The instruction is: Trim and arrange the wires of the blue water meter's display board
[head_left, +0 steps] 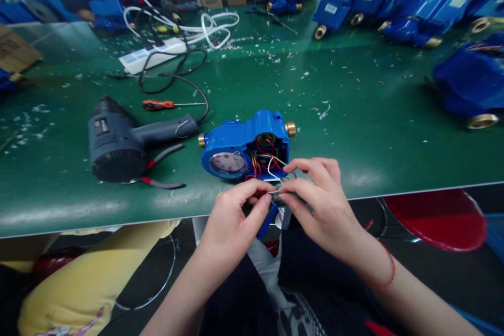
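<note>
A blue water meter (pixel 244 144) with brass end fittings lies on the green table (pixel 354 131) near its front edge, its housing open and red, yellow, black and white wires spilling out. My left hand (pixel 232 220) and my right hand (pixel 318 199) meet just in front of it, fingertips pinching the thin wires (pixel 271 168) and a small part between them. A blue piece shows under my hands, partly hidden.
A grey heat gun (pixel 122 142) lies left of the meter, with red-handled pliers (pixel 163 168) and a red screwdriver (pixel 165 105) beside it. A power strip (pixel 151 55) and cables sit behind. Several blue meters (pixel 413 10) are stacked far right. Other people's hands work across the table.
</note>
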`<state>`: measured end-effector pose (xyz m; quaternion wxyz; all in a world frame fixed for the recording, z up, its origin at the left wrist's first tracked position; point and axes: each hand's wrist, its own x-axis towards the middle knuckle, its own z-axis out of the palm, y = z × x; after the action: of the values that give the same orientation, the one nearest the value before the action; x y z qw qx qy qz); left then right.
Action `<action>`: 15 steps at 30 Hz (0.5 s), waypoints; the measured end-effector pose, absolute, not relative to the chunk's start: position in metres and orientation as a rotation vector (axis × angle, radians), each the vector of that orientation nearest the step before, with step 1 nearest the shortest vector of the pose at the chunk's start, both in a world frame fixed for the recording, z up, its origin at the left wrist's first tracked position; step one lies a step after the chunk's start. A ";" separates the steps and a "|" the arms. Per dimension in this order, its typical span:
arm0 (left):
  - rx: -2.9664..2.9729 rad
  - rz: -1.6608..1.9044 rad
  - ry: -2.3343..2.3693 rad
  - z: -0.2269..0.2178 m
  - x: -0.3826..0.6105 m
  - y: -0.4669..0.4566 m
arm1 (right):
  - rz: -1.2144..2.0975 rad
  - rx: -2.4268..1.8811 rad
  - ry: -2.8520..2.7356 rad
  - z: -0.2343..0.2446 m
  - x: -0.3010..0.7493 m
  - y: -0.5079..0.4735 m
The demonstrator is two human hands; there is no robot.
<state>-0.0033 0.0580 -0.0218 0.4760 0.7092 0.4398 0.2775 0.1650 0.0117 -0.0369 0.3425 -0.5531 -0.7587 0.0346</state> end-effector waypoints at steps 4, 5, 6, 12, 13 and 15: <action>1.816 0.669 1.051 -0.020 -0.002 0.057 | 0.135 -1.447 -1.916 -0.042 0.164 0.014; 1.841 0.679 1.059 -0.020 -0.001 0.057 | 0.135 -1.445 -1.911 -0.042 0.164 0.013; 1.864 0.689 1.066 -0.019 0.000 0.058 | 0.137 -1.447 -1.908 -0.042 0.163 0.013; 1.915 0.718 1.064 -0.015 0.005 0.059 | 0.054 -1.477 -1.905 -0.037 0.163 0.013; 1.923 0.720 1.058 -0.014 0.005 0.059 | 0.034 -1.483 -1.905 -0.037 0.164 0.014; 1.941 0.714 1.048 -0.014 0.005 0.059 | 0.010 -1.486 -1.909 -0.036 0.166 0.015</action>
<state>0.0054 0.0592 -0.0137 0.4003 0.7672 0.4142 0.2822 0.1656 0.0151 -0.0359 0.3532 -0.5746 -0.7382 0.0040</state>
